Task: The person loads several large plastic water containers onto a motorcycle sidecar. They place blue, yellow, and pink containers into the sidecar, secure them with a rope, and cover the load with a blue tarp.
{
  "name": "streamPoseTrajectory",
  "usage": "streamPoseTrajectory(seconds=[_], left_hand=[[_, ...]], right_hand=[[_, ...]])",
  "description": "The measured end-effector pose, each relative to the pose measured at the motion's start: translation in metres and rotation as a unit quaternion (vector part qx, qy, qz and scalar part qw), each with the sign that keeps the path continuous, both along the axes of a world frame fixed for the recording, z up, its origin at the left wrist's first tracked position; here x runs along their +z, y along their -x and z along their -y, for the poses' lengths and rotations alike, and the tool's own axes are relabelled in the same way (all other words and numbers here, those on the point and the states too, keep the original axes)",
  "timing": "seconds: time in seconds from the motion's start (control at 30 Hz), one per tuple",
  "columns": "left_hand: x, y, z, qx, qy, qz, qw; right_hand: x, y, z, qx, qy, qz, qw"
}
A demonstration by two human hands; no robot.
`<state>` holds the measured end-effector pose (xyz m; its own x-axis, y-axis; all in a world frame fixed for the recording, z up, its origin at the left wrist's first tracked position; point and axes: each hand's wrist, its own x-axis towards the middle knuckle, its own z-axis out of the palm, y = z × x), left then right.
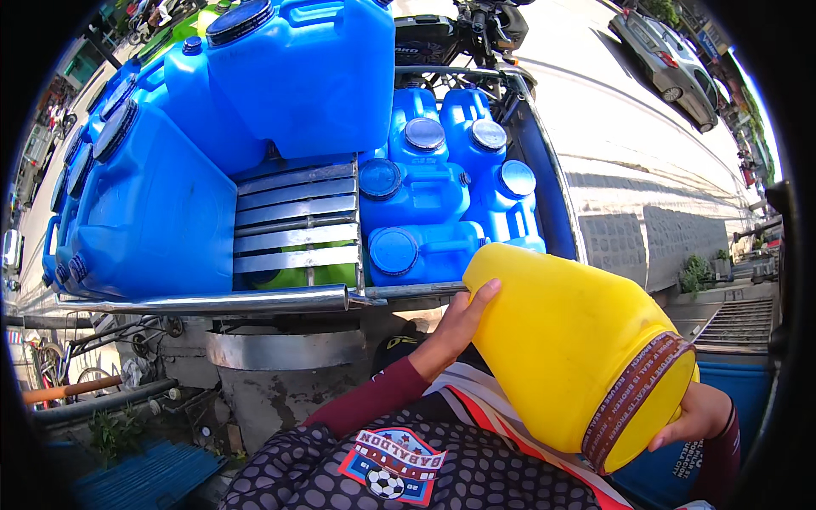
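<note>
A large yellow plastic water container (561, 331) lies tilted across the front of my body, its broad end up and to the left. A dark printed seal band (637, 404) wraps its lid end, which points down to the right. My left hand (467, 319) grips the broad end, thumb on the yellow wall and the other fingers partly hidden. At the lid end, my right hand (697, 415) holds the container with its thumb over the rim; its remaining fingers are largely hidden. Just beyond the container stand several blue water jugs (421, 191) with round caps.
A metal-railed cargo cart (255, 299) carries the blue jugs, with larger ones (153, 204) stacked on the left. Metal slats (297, 208) show between the groups. Behind stands a motorcycle (476, 34); a grey car (667, 64) is on the road at far right.
</note>
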<state>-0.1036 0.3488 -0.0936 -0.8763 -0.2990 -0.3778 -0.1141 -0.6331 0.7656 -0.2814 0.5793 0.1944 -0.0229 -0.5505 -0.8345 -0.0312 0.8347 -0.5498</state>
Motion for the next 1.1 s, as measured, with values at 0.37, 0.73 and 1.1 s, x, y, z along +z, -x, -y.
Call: streamPoseTrajectory(seconds=[0.37, 0.73, 1.1], left_hand=[[-0.039, -0.004, 0.159, 0.501, -0.013, 0.002, 0.865], [-0.074, 0.005, 0.144, 0.733, 0.18, 0.137, 0.642], [-0.039, 0.023, 0.149, 0.658, 0.261, 0.05, 0.704]], right_hand=[[-0.06, 0.112, 0.336, 0.51, 0.105, -0.092, 0.849], [-0.064, 0.05, 0.512, 0.477, -0.011, -0.007, 0.879], [-0.073, -0.061, 0.6, 0.411, -0.043, 0.156, 0.897]])
